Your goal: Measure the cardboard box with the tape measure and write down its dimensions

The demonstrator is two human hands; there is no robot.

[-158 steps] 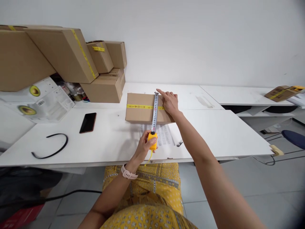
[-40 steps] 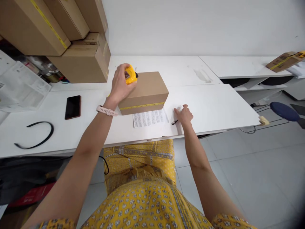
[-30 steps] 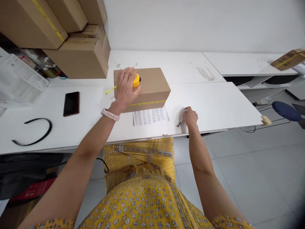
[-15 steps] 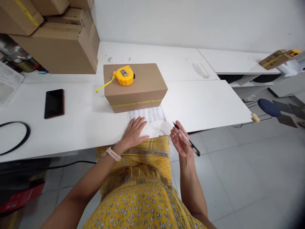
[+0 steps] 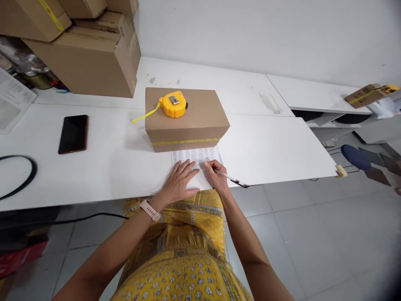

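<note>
1 pen (image 5: 232,179) in R hand (image 5: 218,179).

— See how many hands (image 5: 179,184)?
— Two, plus one pen (image 5: 230,178) and one printed sheet (image 5: 194,154).
— See boxes (image 5: 203,113) too?
— At least six, plus one phone (image 5: 73,133), one wristband (image 5: 150,210), one stool (image 5: 355,157).
— Any tape measures (image 5: 173,108)?
— At least one.

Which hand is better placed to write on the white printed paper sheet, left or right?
Probably the right hand: it grips the slim black-and-white pen at the white printed paper sheet. The left hand rests spread fingers on the sheet and holds no pen.
</note>
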